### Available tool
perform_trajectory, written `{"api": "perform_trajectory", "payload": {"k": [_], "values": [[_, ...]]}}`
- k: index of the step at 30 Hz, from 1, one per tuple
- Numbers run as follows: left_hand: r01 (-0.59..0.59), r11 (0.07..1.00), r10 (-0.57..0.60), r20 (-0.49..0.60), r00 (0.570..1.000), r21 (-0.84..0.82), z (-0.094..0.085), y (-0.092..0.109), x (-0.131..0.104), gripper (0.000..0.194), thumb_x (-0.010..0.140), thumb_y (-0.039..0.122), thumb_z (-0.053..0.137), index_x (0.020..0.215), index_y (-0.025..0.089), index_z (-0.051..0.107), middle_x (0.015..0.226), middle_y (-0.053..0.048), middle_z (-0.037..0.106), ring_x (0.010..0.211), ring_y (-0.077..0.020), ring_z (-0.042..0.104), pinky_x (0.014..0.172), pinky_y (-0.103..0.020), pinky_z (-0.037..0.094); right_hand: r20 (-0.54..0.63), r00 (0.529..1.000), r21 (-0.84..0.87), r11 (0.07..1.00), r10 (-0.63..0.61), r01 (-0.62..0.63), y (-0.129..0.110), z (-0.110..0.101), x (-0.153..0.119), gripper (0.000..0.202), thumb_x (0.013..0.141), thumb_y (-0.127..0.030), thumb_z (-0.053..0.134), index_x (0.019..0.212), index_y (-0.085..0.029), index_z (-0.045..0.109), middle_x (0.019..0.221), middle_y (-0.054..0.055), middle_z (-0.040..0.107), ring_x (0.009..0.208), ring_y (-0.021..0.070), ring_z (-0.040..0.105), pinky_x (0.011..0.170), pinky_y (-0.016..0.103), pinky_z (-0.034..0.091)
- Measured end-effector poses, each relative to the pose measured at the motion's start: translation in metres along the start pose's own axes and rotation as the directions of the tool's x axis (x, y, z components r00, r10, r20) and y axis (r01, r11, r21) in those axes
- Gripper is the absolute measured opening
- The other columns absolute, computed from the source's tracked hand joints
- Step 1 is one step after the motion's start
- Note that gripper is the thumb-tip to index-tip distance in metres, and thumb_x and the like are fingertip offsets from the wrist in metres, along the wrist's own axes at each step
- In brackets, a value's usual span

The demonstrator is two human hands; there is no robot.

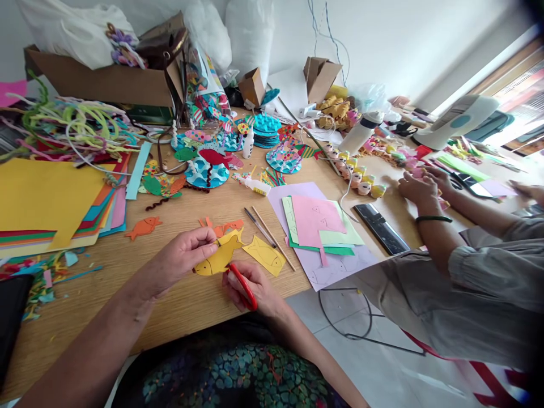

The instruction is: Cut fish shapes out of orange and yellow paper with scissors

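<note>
My left hand (193,249) pinches a yellow paper fish (216,260), which has an eye and a gill line drawn on it. In my right hand (244,286) are red-handled scissors (245,288), with their tip at the lower edge of the yellow paper. Just right of the fish, a second yellow piece (266,255) with a drawn fish lies on the table. Orange paper scraps (227,228) lie behind my left hand. A pen (260,226) and a thin wooden stick (274,238) lie beyond the second yellow piece.
Coloured paper sheets (46,195) and an orange fish (143,228) are at the left. Pink paper (317,218) tops a stack beside a black phone (381,229). Decorated blue discs (207,173) and a glue bottle (257,186) stand or lie behind. Another person's hands (419,187) work at the right.
</note>
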State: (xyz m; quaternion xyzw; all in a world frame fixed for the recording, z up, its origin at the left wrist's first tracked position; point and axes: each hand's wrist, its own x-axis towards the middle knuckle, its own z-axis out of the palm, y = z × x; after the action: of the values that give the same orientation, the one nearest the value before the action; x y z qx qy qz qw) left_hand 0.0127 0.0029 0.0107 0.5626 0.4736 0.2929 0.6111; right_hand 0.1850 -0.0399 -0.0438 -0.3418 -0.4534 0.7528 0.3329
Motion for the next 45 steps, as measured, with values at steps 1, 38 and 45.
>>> {"api": "perform_trajectory", "payload": {"k": [1, 38, 45], "values": [[-0.006, 1.0, 0.006, 0.003, 1.0, 0.015, -0.001, 0.0, 0.0, 0.023, 0.074, 0.04, 0.059, 0.067, 0.019, 0.054, 0.063, 0.003, 0.048, 0.059, -0.0119, 0.04, 0.053, -0.021, 0.033, -0.002, 1.0, 0.003, 1.0, 0.001, -0.001, -0.001, 0.0, 0.0, 0.045, 0.078, -0.06, 0.057, 0.068, -0.018, 0.047, 0.045, -0.007, 0.044, 0.033, 0.0049, 0.034, 0.032, 0.019, 0.021], [-0.036, 0.901, -0.069, -0.226, 0.972, -0.432, 0.007, -0.01, -0.006, 0.022, 0.07, 0.038, 0.069, 0.075, 0.018, 0.062, 0.068, 0.002, 0.059, 0.057, -0.0102, 0.049, 0.05, -0.021, 0.042, -0.137, 0.99, -0.057, 0.998, -0.021, 0.013, -0.003, 0.012, 0.009, 0.037, 0.08, -0.052, 0.057, 0.074, -0.017, 0.052, 0.044, -0.007, 0.044, 0.033, 0.0059, 0.037, 0.033, 0.017, 0.026], [-0.165, 0.888, -0.049, -0.447, 0.893, -0.428, 0.031, -0.011, -0.004, 0.018, 0.063, 0.029, 0.073, 0.068, 0.018, 0.06, 0.06, 0.005, 0.057, 0.054, -0.0105, 0.051, 0.049, -0.021, 0.042, -0.13, 0.992, 0.0, 1.0, -0.004, 0.004, -0.001, 0.018, 0.009, 0.04, 0.078, -0.055, 0.058, 0.073, -0.016, 0.054, 0.044, -0.008, 0.046, 0.033, 0.0053, 0.038, 0.033, 0.017, 0.026]]}}
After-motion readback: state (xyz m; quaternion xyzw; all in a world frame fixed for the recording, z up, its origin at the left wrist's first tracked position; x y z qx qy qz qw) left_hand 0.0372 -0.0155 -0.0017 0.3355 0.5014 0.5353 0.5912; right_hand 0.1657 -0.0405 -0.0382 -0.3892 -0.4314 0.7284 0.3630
